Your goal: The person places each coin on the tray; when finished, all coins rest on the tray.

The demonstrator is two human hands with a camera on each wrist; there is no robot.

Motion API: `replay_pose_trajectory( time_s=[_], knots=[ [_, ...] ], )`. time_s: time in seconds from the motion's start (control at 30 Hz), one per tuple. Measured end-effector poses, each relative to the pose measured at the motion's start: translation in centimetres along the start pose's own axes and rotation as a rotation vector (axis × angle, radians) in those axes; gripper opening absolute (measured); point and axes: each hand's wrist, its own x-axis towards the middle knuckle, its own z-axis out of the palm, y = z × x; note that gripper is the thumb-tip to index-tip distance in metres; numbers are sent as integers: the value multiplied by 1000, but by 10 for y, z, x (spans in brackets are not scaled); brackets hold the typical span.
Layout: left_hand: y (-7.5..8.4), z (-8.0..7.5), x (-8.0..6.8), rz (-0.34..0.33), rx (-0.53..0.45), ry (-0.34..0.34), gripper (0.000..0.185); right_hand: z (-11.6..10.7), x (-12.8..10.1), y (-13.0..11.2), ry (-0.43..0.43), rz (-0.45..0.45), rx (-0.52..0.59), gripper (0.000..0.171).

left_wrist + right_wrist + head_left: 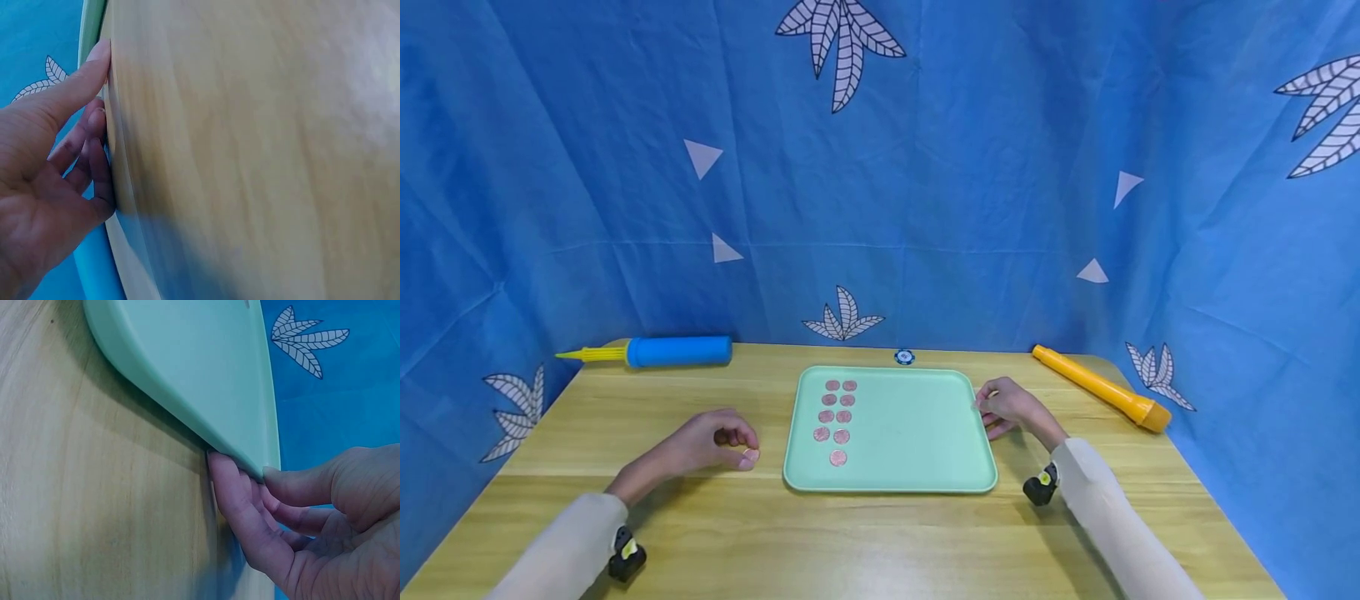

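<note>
In the head view a mint-green tray (917, 433) lies on the wooden table, with several copper-coloured coins (844, 417) in two columns on its left part. Left of the tray, my left hand (711, 442) has its thumb and index finger at another copper coin (752, 455), pinching it close to the tabletop. That coin cannot be made out in the left wrist view, where the thumb and curled fingers of the hand (50, 150) meet near the table surface. At the tray's right rim (187, 422), my right hand (312, 519) grips the edge, thumb above and fingers beneath.
A blue and yellow hand pump (677, 351) lies at the table's back left. An orange stick-like tube (1093, 383) lies at the back right. Behind the tray is a small blue and white chip (905, 357). Blue patterned cloth (910, 183) hangs behind the table (850, 542).
</note>
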Motion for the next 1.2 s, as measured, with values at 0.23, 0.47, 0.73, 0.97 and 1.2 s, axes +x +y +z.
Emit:
replay_pose_trajectory(
  time_s=[0.23,0.47,0.73,0.97,1.2],
  knots=[
    [2,-1,3,0,27,-2,14,-2,2,1,5,-6,16,10],
    [8,3,10,-29,-6,32,9,-1,0,1,2,-11,21,11],
    [28,20,21,-88,-141,165,10,-1,0,1,3,-11,18,11],
    [41,35,36,-118,-231,79,15,-1,0,0,2,-11,9,12],
    [55,48,44,-64,-79,11,9,1,-1,1,1,-9,19,12]
  ],
)
